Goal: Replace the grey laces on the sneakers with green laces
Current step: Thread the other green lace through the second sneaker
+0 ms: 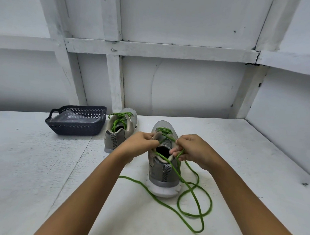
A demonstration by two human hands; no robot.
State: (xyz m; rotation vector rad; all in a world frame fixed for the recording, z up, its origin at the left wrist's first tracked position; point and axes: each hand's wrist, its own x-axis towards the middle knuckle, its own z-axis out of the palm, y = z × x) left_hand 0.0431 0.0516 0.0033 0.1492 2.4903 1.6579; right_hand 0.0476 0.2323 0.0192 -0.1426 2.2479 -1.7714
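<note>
A grey sneaker (163,172) stands in the middle of the white table, heel toward me, partly threaded with a green lace (191,195). The lace's long free ends trail in loops over the table in front and to the right of the heel. My left hand (140,143) pinches the shoe's tongue at the left of the opening. At the right side of the opening my right hand (190,151) grips the green lace. A second grey sneaker (119,131) sits behind and to the left, laced in green.
A dark plastic basket (76,121) holding clear plastic stands at the back left of the table (33,165). White wall panels with wooden framing rise right behind the shoes and along the right side.
</note>
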